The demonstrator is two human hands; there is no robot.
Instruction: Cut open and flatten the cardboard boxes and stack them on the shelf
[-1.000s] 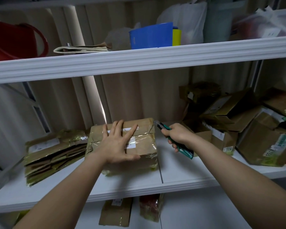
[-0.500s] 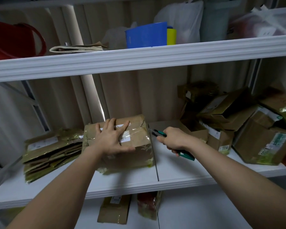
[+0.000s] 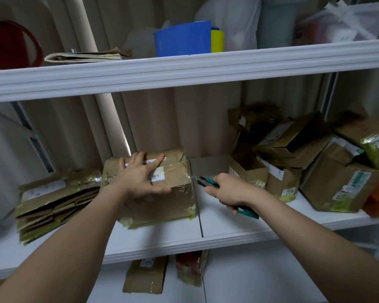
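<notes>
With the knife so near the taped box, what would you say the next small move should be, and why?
Probably ease the knife tip into the taped right edge of the box and start the cut. The left hand lies flat on the box top and steadies it, the right hand grips the knife with its blade just short of that edge, and the box looks uncut.

I can read only a few numbers. On the taped box (image 3: 162, 182) under my left hand (image 3: 140, 178), a white label (image 3: 157, 174) carries a barcode and digits that look like "027", turned sideways. Far right, the topmost box (image 3: 368, 141) has a label reading "037" upside down. The big box (image 3: 341, 184) below it shows inverted digits, perhaps "8769". The small box (image 3: 282, 182) beside it has a sticker with digits I can't make out. Other labels are too blurred.
</notes>
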